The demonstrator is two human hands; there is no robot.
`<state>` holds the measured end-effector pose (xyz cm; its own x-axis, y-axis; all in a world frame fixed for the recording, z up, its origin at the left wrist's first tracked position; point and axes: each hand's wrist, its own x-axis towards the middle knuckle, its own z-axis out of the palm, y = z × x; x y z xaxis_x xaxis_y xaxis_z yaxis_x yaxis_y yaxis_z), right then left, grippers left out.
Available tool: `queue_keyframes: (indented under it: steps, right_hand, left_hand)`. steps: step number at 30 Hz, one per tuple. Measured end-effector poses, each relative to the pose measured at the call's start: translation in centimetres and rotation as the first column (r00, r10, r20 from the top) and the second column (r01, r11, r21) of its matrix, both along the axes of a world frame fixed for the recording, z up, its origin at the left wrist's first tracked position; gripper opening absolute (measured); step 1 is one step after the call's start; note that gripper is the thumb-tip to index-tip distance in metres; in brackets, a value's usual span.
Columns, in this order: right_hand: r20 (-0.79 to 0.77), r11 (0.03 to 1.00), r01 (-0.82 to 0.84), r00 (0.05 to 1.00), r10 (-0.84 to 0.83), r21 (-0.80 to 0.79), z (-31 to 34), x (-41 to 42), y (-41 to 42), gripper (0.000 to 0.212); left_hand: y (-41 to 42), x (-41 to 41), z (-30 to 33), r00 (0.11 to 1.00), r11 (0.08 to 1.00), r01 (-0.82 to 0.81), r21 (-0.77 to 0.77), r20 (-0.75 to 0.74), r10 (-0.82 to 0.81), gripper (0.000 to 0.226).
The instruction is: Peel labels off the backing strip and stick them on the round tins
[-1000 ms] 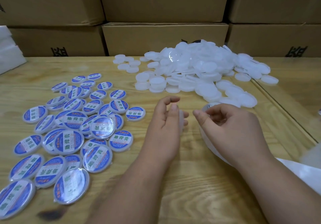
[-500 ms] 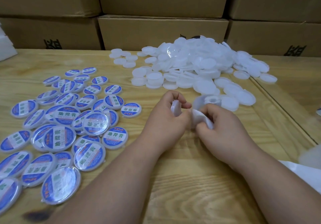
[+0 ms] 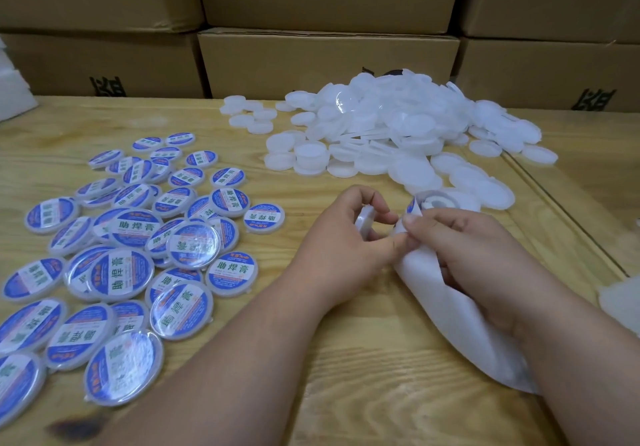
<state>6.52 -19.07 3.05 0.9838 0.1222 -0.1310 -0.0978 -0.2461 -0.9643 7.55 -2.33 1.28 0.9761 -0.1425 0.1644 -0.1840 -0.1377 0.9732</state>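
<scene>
Labels [image 3: 412, 207] ride on a white backing strip [image 3: 460, 310], and one blue-edged label is lifting at the strip's upper end, just in front of the right fingertips [image 3: 414, 225]. The right thumb and forefinger are pressed together, pinching the strip at that end; the remaining fingers curl round the strip lower down. The left fingers [image 3: 377, 218] are curled, holding a blank round tin [image 3: 364, 221] on edge between thumb and forefinger, with the left thumb tip touching the strip beside the right fingertips.

Step in hand, as judged: peeling one label free, with the tin held ready to receive it. The next move calls for freeing the label without creasing it, turning the tin's flat face toward it, centring the label and pressing it down.

Left hand [image 3: 341, 255]: knuckles up, wrist low over the surface [image 3: 346, 376], forearm entering from the lower left. Right hand [image 3: 467, 255]: back of the hand up, forearm entering from the lower right and lying over the trailing strip, which runs back beneath the wrist.

Just beyond the right hand a label roll [image 3: 438, 201] rests on the surface. Behind it lies a heap of unlabelled white tins [image 3: 398, 134]. Labelled tins [image 3: 138, 237] are spread to the left, well apart from the hands. Cardboard boxes [image 3: 329, 57] are stacked along the far edge.
</scene>
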Motion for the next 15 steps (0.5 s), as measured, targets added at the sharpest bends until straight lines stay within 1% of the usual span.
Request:
queue_keyframes:
  steps: [1, 4, 8, 12, 15]
  right_hand:
    - [0.008, 1.000, 0.009, 1.000, -0.009, -0.005, -0.1, 0.1, 0.1, 0.031]
    - [0.018, 0.998, 0.069, 0.997, -0.069, 0.003, -0.5, 0.2, 0.0, 0.026]
    - [0.083, 0.997, 0.082, 0.993, -0.081, -0.006, -1.1, 0.3, -0.1, 0.012]
    - [0.169, 0.993, 0.113, 0.980, -0.109, -0.017, -1.3, 0.3, 0.2, 0.012]
    - [0.194, 0.995, 0.101, 0.976, -0.102, 0.011, -1.3, 0.2, 0.3, 0.011]
  left_hand:
    - [-0.1, 0.0, 0.0, 1.000, 1.000, 0.006, 0.011, -0.005, -0.006, 0.036]
    - [-0.1, -0.1, -0.1, 1.000, 0.999, 0.011, 0.033, -0.012, -0.011, 0.034]
    - [0.0, 0.0, -0.1, 0.999, 0.997, -0.030, 0.068, 0.021, 0.029, 0.024]
    - [-0.2, 0.2, -0.3, 0.997, 0.997, -0.069, 0.035, 0.022, 0.068, 0.020]
    - [-0.2, 0.2, -0.4, 0.995, 0.994, -0.090, 0.066, 0.039, 0.088, 0.016]
